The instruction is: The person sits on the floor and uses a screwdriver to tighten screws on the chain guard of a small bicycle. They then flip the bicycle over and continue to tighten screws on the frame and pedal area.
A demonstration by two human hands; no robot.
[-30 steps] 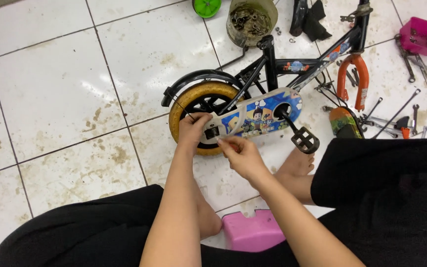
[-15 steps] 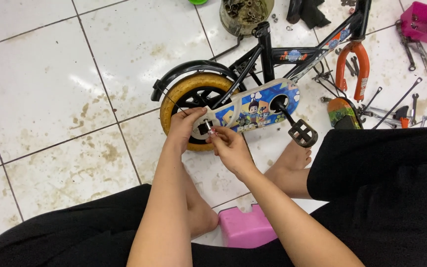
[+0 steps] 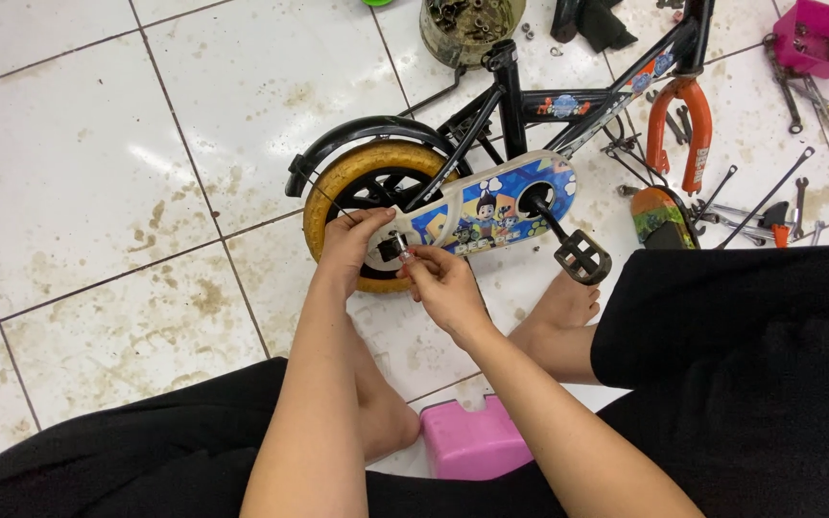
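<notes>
A small black children's bicycle (image 3: 520,105) lies on the tiled floor with a yellow-tyred rear wheel (image 3: 333,192) and a blue cartoon-printed chain guard (image 3: 491,206). My left hand (image 3: 352,245) rests on the wheel's hub end of the guard, fingers curled over it. My right hand (image 3: 438,283) pinches a small metal part at the rear axle (image 3: 397,247), right beside the left hand. A black pedal (image 3: 582,257) sticks out toward my bare foot (image 3: 563,302).
A pink stool (image 3: 472,436) sits under me. An orange fork (image 3: 688,125), wrenches and rods (image 3: 769,206) lie at the right, a pink box (image 3: 817,34) at top right, and a dirty bucket of parts (image 3: 467,24) behind the bike.
The view has shifted a little, so the bicycle sits lower and more central. Both hands stay at the rear axle, the right fingers working on the small part.
</notes>
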